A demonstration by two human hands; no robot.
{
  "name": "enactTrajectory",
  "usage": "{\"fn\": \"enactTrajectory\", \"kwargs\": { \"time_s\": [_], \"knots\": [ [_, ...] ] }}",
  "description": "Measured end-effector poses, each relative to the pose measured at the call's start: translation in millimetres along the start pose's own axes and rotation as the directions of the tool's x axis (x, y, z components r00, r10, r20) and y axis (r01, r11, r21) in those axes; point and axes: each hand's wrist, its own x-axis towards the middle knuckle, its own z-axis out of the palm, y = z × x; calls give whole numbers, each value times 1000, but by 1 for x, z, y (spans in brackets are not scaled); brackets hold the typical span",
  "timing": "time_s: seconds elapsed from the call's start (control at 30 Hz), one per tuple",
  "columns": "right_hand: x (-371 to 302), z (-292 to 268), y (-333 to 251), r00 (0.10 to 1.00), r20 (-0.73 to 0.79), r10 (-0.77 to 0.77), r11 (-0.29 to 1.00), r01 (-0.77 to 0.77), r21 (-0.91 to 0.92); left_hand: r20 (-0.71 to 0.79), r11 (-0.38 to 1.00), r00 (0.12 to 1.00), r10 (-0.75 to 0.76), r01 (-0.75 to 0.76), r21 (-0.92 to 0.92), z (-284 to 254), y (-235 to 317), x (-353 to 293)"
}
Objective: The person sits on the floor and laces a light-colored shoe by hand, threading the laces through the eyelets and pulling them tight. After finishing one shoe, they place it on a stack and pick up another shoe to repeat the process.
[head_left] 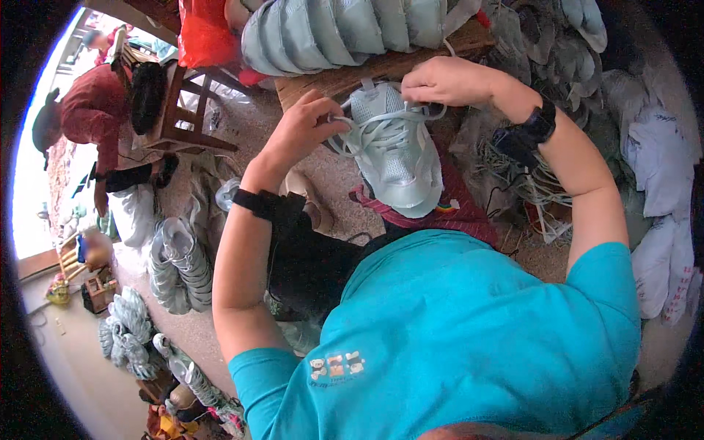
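A pale grey-white sneaker upper (400, 165) lies before me with its toe toward my body. White shoelaces (381, 130) cross loosely over its tongue, and loops stick out at both sides. On the left, my left hand (302, 130) is closed, thumb and forefinger pinching a lace beside the eyelets. My right hand (444, 81) is closed at the other side, its fingertips on the lace near the ankle opening. What lies inside its curled fingers is partly hidden. A dark maroon cloth (462, 198) lies under the shoe, over my lap.
Nested pale uppers (345, 33) lie in a row on a wooden bench (469, 44). A bundle of loose laces (546, 209) hangs at the right. More uppers stand in stacks (180, 264) on the floor to the left. A person in maroon (95, 106) bends near a wooden stool (172, 132).
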Motion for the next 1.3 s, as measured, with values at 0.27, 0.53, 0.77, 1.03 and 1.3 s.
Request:
{"fn": "enactTrajectory", "kwargs": {
  "time_s": [0.27, 0.53, 0.77, 1.03, 1.3],
  "knots": [
    [12, 42, 5, 858, -78, 507, 638, -313, 704, -238, 961, 937, -255, 272, 44, 34, 2, 1],
    [20, 60, -35, 803, -577, -151, 977, 210, 37, -571, 978, 816, 94, -184, -103, 65, 87, -3],
    [3, 69, -21, 673, -604, 427, 670, 213, 711, -662, 925, 708, -248, -31, -380, 62, 32, -14],
    [-3, 89, 2, 823, -60, 564, 86, 14, 996, -498, 998, 867, -26, -8, -66, 78, 22, -16],
    [-67, 56, -23, 993, -98, -64, -553, 47, 832, -339, 896, 850, 403, -441, -41, 54, 115, -26]
  ]
}}
